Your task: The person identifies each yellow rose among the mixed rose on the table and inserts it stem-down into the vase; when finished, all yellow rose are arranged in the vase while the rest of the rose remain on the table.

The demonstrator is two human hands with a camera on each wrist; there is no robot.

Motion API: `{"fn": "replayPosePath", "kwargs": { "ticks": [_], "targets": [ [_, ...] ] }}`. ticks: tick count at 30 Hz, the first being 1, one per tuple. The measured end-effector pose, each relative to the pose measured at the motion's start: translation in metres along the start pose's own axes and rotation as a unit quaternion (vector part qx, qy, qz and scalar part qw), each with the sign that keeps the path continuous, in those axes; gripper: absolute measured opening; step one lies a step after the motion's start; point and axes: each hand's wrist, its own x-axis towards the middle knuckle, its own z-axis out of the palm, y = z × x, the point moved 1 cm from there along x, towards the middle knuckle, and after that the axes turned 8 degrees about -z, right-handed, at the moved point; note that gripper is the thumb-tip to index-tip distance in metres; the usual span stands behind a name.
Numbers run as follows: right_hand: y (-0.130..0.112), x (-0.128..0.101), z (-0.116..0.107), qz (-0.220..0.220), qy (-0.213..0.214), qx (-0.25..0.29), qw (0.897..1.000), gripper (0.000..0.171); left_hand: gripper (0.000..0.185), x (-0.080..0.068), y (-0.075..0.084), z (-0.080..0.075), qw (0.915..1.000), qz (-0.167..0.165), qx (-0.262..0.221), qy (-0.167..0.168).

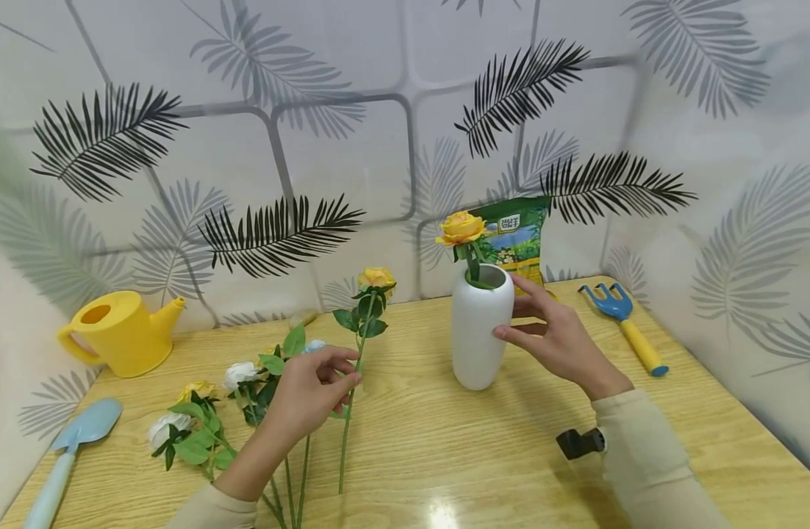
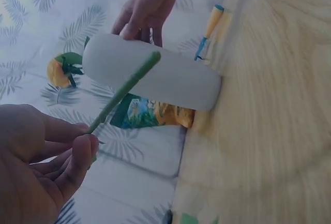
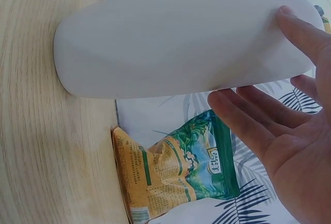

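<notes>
White vase (image 1: pixel 481 330) stands upright on the wooden counter (image 1: pixel 445 433), mid-right, one yellow rose (image 1: pixel 461 228) already in its mouth. Right hand (image 1: pixel 556 334) rests against the vase's right side, fingers (image 3: pixel 305 32) straight and loosely spread, thumb touching the vase wall, not curled round it. Left hand (image 1: pixel 309 393), left of the vase, pinches the green stem of a second yellow rose (image 1: pixel 376 279) between thumb and fingertips (image 2: pixel 83 151); that rose is held about upright, stem end down near the counter, bloom just left of the vase and lower than its mouth. Loose bunch of white and yellow roses (image 1: pixel 206 411) lies on the counter further left of the vase, under the left hand. Green-and-orange soil bag (image 1: pixel 517 239) leans on the wall right behind the vase. Blue rake with yellow handle (image 1: pixel 626 323) lies right of the vase. Yellow watering can (image 1: pixel 117 330) and light blue trowel (image 1: pixel 74 448) sit far left of the vase.
</notes>
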Motion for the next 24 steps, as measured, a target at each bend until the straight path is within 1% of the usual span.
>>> {"fn": "replayPosePath", "kwargs": {
  "ticks": [2, 4, 6, 8, 13, 19, 24],
  "targets": [
    [0.000, 0.000, 0.000, -0.001, 0.000, 0.001, 1.000, 0.080, 0.027, 0.002, 0.007, 0.001, 0.9999, 0.011, -0.007, 0.001],
    [0.000, 0.001, 0.000, -0.001, 0.000, 0.003, 1.000, 0.080, 0.029, 0.004, 0.014, 0.001, 0.9994, 0.030, -0.016, 0.003],
    [0.000, 0.001, 0.001, -0.002, -0.001, 0.003, 1.000, 0.080, 0.030, 0.006, 0.022, 0.002, 0.9981, 0.056, -0.026, 0.006],
    [0.000, 0.001, 0.001, -0.002, -0.002, 0.003, 1.000, 0.080, 0.032, 0.008, 0.030, 0.005, 0.9952, 0.090, -0.039, 0.008],
    [0.000, 0.001, 0.001, -0.003, -0.002, 0.002, 1.000, 0.080, 0.034, 0.013, 0.051, 0.015, 0.9834, 0.165, -0.072, 0.018],
    [0.001, 0.000, 0.000, -0.004, 0.000, 0.005, 1.000, 0.080, 0.035, 0.018, 0.079, 0.028, 0.9719, 0.211, -0.105, 0.013],
    [0.002, -0.001, 0.000, 0.002, 0.000, 0.003, 1.000, 0.080, 0.035, 0.027, 0.100, 0.039, 0.9596, 0.258, -0.112, 0.013]
  ]
}}
